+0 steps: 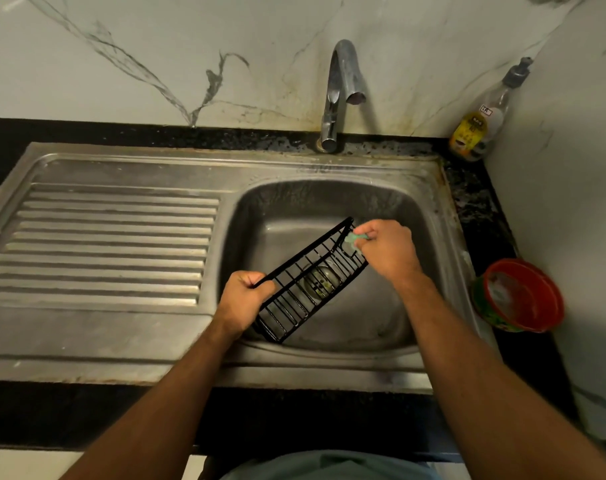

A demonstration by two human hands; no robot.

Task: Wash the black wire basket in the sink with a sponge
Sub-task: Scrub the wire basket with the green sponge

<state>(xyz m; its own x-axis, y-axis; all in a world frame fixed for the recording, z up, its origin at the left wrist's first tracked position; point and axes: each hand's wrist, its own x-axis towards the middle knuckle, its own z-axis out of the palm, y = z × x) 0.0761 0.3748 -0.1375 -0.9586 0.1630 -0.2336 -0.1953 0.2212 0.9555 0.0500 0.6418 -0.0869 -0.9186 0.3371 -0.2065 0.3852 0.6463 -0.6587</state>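
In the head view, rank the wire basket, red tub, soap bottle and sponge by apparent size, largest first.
1. black wire basket
2. red tub
3. soap bottle, farther off, so this place is unsure
4. sponge, mostly hidden in the right hand

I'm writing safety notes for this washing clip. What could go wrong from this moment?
The left hand grips the black wire basket at one end only, tilted over the sink; scrubbing at the far end might twist it loose. The right hand pinches a small sponge against thin wires, so fingers may scrape them. The faucet shows no water running, so residue may only get smeared.
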